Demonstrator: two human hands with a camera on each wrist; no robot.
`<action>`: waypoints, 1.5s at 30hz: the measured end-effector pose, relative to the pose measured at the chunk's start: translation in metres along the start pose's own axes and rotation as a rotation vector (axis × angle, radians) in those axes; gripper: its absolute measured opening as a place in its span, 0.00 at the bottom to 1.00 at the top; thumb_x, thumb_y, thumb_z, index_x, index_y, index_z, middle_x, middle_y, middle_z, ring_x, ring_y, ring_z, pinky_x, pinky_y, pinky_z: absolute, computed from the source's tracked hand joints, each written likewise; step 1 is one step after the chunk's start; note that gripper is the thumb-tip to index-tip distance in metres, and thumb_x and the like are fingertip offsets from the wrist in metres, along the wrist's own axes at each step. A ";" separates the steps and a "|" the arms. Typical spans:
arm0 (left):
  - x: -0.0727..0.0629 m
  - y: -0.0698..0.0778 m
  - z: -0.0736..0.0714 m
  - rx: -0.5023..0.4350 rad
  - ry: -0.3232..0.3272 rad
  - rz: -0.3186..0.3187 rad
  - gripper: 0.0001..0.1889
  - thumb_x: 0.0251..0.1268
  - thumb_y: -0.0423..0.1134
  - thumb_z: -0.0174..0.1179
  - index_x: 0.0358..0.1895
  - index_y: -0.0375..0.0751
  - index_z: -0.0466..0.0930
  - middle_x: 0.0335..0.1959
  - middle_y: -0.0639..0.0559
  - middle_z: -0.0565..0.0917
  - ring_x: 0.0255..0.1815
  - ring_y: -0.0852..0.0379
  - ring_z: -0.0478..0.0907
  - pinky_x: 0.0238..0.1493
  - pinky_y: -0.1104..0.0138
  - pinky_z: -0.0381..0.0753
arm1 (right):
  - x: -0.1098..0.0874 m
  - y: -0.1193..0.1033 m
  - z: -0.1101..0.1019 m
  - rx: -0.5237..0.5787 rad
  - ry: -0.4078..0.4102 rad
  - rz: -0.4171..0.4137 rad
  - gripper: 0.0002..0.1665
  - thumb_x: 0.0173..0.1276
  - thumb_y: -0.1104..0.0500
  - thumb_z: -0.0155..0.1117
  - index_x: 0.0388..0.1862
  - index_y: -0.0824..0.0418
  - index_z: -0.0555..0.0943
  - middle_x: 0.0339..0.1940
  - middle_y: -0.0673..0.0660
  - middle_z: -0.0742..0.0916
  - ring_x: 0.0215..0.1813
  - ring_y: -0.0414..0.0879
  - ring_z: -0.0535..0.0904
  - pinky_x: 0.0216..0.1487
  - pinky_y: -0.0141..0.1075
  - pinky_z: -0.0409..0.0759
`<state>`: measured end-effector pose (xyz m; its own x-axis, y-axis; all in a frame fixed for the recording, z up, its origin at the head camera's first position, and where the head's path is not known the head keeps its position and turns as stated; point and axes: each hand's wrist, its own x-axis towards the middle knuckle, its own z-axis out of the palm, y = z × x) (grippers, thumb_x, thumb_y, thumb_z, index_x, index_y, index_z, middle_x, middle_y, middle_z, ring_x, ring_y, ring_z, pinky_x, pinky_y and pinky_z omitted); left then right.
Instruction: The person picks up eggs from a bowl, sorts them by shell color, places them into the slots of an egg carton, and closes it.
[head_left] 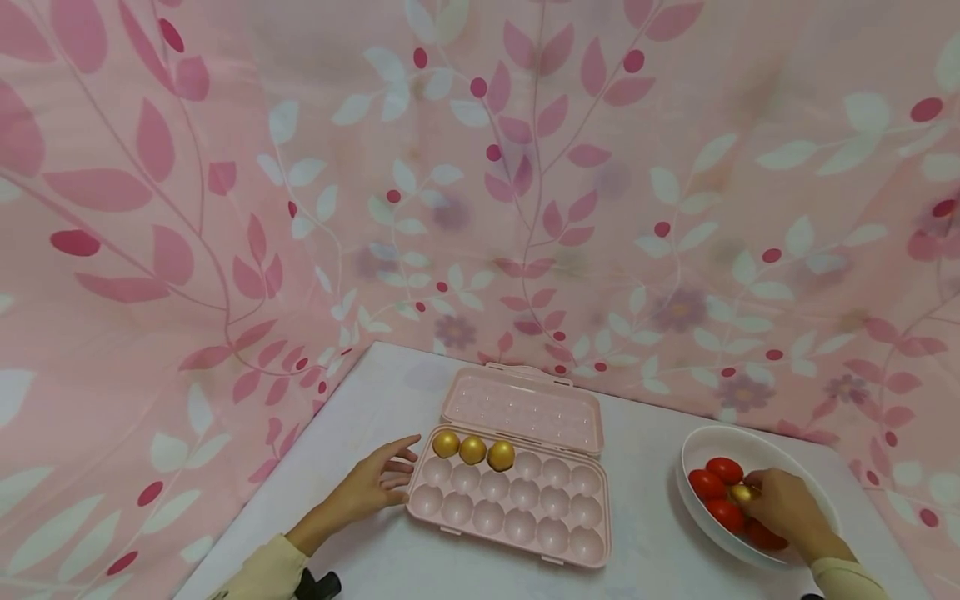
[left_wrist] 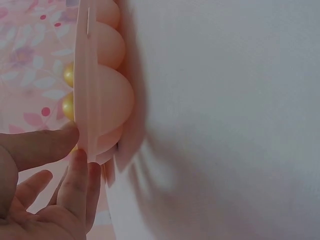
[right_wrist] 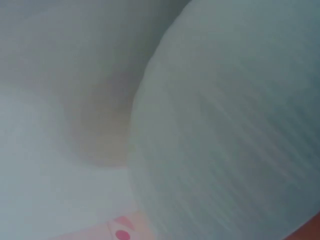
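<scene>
A pink egg box point(head_left: 517, 492) lies with its lid point(head_left: 525, 408) folded back. Three golden eggs point(head_left: 472, 450) fill the left end of its far row; its other cups are bare. My left hand point(head_left: 367, 483) is at the box's left end, with thumb and fingertips right at the rim point(left_wrist: 82, 100) in the left wrist view. Inside a white bowl point(head_left: 701, 521), my right hand point(head_left: 787, 504) pinches a golden egg point(head_left: 742, 494) among several red egg-shaped things point(head_left: 724, 515). That hand is out of sight in the right wrist view, where the bowl's outer wall point(right_wrist: 225, 125) fills much of the picture.
A white table point(head_left: 360, 558) carries the box and, to its right, the bowl. Pink cloth point(head_left: 525, 167) with a leaf pattern hangs along the table's back and left sides. The raised lid end lies close to the back cloth.
</scene>
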<state>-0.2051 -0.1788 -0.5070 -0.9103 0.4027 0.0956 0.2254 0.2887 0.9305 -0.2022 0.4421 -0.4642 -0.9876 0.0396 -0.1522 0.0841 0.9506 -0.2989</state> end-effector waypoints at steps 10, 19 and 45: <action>0.000 0.003 0.000 0.018 -0.002 0.007 0.44 0.49 0.19 0.68 0.73 0.34 0.59 0.57 0.33 0.71 0.56 0.37 0.75 0.54 0.58 0.80 | -0.002 -0.001 -0.005 0.004 -0.002 0.027 0.25 0.55 0.55 0.73 0.44 0.74 0.81 0.33 0.63 0.84 0.33 0.50 0.76 0.40 0.50 0.84; -0.002 0.003 -0.001 0.033 0.008 -0.006 0.44 0.49 0.21 0.69 0.73 0.36 0.60 0.58 0.33 0.71 0.56 0.37 0.75 0.54 0.58 0.80 | -0.004 -0.015 -0.021 0.036 0.162 -0.093 0.26 0.57 0.52 0.73 0.44 0.73 0.80 0.35 0.63 0.85 0.36 0.57 0.78 0.42 0.59 0.79; 0.002 -0.003 0.000 0.047 0.004 -0.040 0.45 0.49 0.21 0.69 0.74 0.39 0.59 0.59 0.37 0.71 0.55 0.40 0.76 0.54 0.60 0.80 | 0.003 -0.147 -0.006 0.359 0.307 -0.307 0.24 0.59 0.56 0.75 0.50 0.67 0.79 0.46 0.65 0.85 0.44 0.60 0.84 0.38 0.42 0.87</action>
<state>-0.2073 -0.1784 -0.5097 -0.9203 0.3867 0.0597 0.2046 0.3456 0.9158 -0.2183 0.3048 -0.4150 -0.9628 -0.0836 0.2570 -0.2260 0.7704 -0.5961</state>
